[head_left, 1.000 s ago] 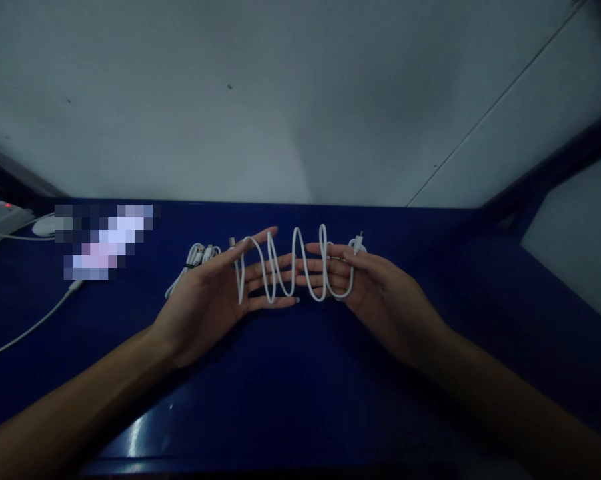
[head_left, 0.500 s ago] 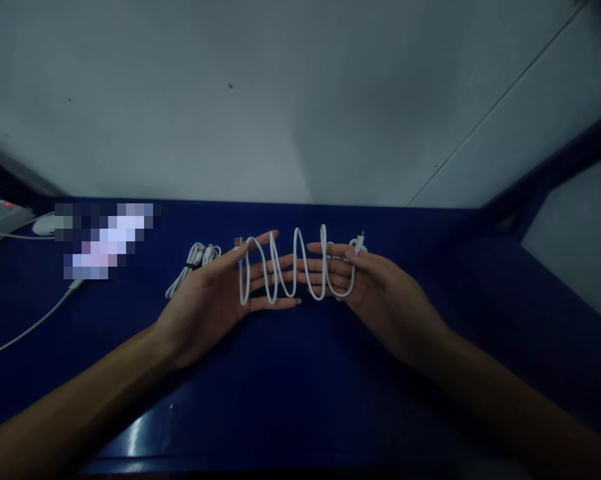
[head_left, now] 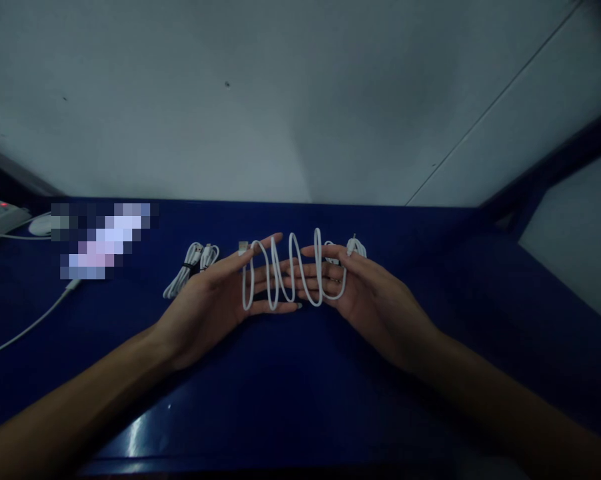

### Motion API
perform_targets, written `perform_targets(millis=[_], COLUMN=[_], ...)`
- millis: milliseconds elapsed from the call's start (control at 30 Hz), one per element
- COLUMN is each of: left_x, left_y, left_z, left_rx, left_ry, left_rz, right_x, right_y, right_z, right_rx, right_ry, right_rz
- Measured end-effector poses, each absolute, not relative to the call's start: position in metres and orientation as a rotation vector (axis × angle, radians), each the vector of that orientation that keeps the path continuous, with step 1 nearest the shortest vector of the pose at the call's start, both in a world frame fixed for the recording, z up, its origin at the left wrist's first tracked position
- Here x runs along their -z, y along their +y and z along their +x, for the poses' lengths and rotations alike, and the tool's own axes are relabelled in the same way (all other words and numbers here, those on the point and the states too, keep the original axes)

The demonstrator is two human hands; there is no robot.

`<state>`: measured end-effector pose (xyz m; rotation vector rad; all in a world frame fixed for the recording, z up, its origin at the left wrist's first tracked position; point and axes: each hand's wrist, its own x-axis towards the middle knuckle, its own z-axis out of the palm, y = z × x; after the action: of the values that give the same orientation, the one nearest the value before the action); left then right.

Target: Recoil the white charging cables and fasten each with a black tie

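Head view: holding white USB cable (head_left: 319, 270) in loose, stretched-out coils between both hands, over blue surface (head_left: 260, 393). Left hand (head_left: 203, 303): gripping lightly with thumb at cable end by USB-A plug (head_left: 243, 247), other fingers extended and spread behind coils. Right hand (head_left: 368, 283): pinching lightly with thumb near small plug (head_left: 351, 246), other fingers pointing toward left. Can't tell touching from apart at fingertips. On surface beside left hand: two white cable bundles (head_left: 183, 272), one partly covered. Farther left: white lead (head_left: 72, 287) running to pixelated patch.
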<state>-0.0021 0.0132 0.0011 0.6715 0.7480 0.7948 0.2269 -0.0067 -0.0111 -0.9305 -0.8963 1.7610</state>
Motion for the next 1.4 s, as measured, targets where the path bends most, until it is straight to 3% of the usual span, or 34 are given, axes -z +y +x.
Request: perform_targets(millis=[933,1400], left_x=[0.0041,0.0048], left_y=[0.0137,0.0152], left_z=[-0.0044,-0.004], left_rx=[-0.75,-0.774], left_ry=[0.715,0.708], left_rz=[0.74,0.7], right_x=[0.0146,0.0121], right_y=[-0.0065,-0.0061], right_z=[0.2293,0.224], right_rx=[-1.97,-1.88], right_ry=[-0.884,-0.757], right_rz=[-0.806,-0.908])
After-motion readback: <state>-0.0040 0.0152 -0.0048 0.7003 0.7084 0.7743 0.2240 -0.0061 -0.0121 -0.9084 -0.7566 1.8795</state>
